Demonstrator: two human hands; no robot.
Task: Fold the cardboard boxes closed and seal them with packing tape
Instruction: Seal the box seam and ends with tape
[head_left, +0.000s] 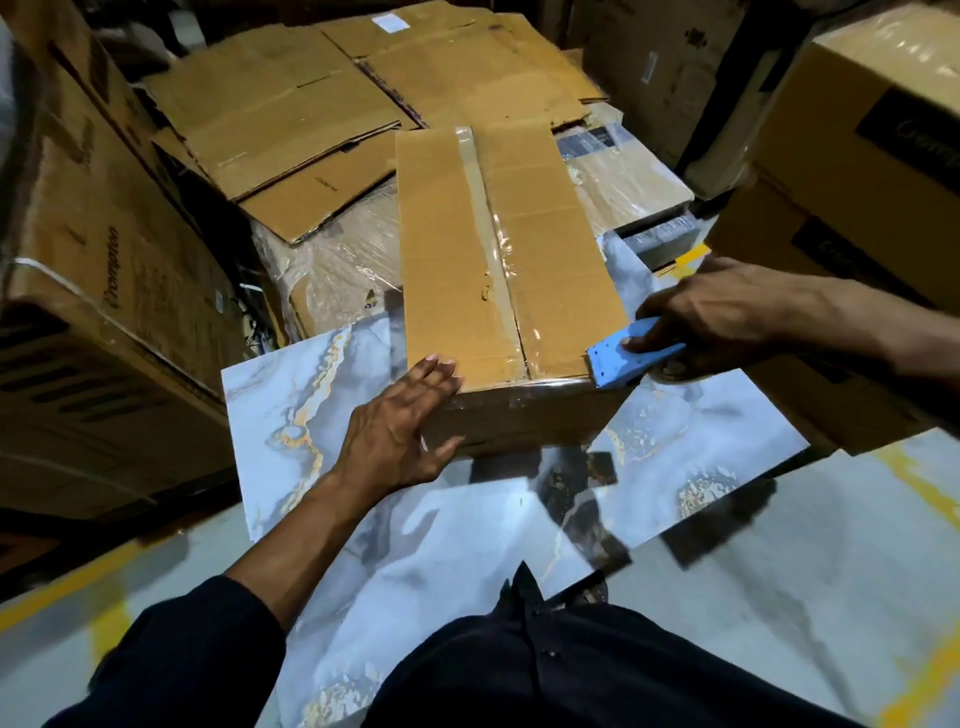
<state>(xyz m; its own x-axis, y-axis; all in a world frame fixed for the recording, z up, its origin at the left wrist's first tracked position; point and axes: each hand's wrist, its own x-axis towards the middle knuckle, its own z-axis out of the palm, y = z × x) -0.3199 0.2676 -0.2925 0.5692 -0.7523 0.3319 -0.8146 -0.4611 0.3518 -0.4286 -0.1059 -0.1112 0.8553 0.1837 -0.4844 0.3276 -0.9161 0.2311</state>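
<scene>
We stand over a long cardboard box (498, 270) that lies on a marbled tile slab (291, 415), its top flaps already folded shut and a strip of clear packing tape (488, 218) running down the centre seam from the far end to the near edge.

Our left hand (400, 431) lies flat against the near left corner of the box, fingers straight over the top edge and thumb down the front face. This grip is wide and holds nothing; we judge it is there to brace the box so it does not slide while the tape is pulled.

Our right hand (717, 322) has its grip curled round the blue tape dispenser (628, 358), thumb pressed on its upper plate. The dispenser's toothed front edge sits at the near right corner of the box, touching or just beside the top edge. We cannot tell whether tape is stretched from it. That placement suits laying a strip across the near end or over the corner, where the cardboard looks worn.

Flattened cardboard sheets (291, 104) lie beyond, well apart, likely waiting their turn. Larger printed cartons (862, 135) are stacked to the right.
</scene>
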